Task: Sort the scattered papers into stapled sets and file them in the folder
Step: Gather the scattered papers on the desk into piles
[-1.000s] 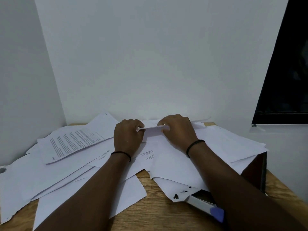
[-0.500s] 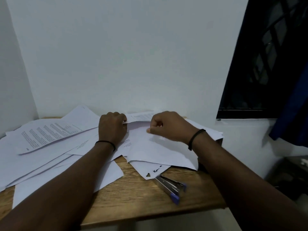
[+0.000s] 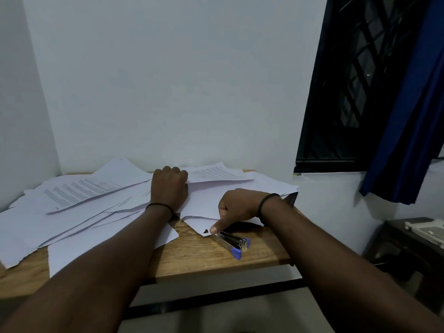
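Scattered white papers (image 3: 79, 212) cover the left and back of a wooden table (image 3: 204, 258). My left hand (image 3: 169, 186) lies on the pile, its fingers curled on the near edge of a printed sheet (image 3: 213, 174) at the back. My right hand (image 3: 236, 207) is lower and to the right, with one finger stretched down onto the corner of a sheet (image 3: 199, 224) that has a dark mark. Just beyond that fingertip lies a silver stapler with blue ends (image 3: 231, 241), which neither hand touches. No folder can be made out.
A dark object (image 3: 292, 198) sticks out from under the papers at the table's right edge. A dark barred window (image 3: 348, 80) and a blue curtain (image 3: 408, 116) are on the right, and below them a low dark stand (image 3: 396, 236) holds a white tray (image 3: 430, 230).
My right hand has let go of the sheet at the back and come down toward me to the paper corner by the stapler. My left hand still holds the sheet. The view has swung right.
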